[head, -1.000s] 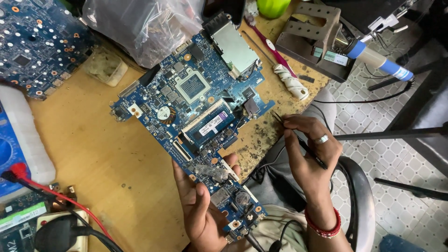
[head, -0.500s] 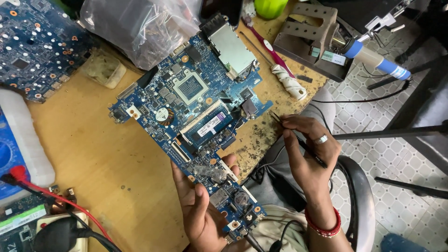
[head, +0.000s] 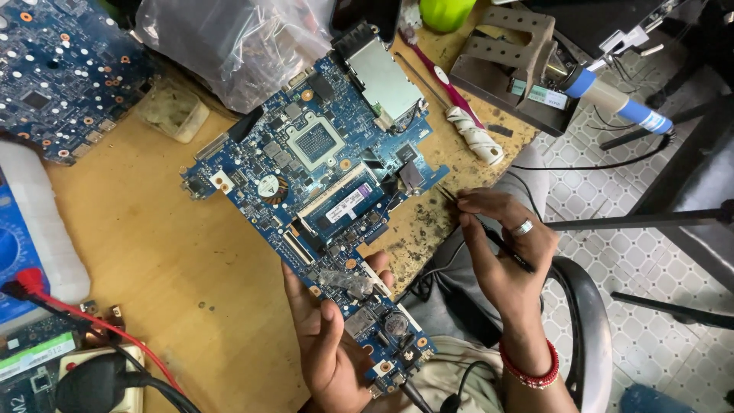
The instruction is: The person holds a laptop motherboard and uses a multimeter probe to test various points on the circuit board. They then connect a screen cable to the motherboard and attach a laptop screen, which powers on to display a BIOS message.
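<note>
A blue laptop motherboard [head: 321,176] lies across the wooden workbench [head: 168,252], its near end over the bench edge. My left hand [head: 329,336] grips that near end from below, thumb on top of the board. My right hand [head: 501,245], with a ring and a red bangle, pinches thin black tweezers [head: 489,233]; their tip points at the board's right edge near the memory module [head: 348,205].
A second blue circuit board [head: 57,76] sits far left. Behind are a clear plastic bag [head: 229,46], a soldering iron [head: 612,95] on its stand [head: 508,65] and a brush with a taped handle [head: 459,115]. Red and black probe leads [head: 84,329] lie bottom left.
Both hands and the board have hardly shifted; the tweezer tip stays near the board's right edge.
</note>
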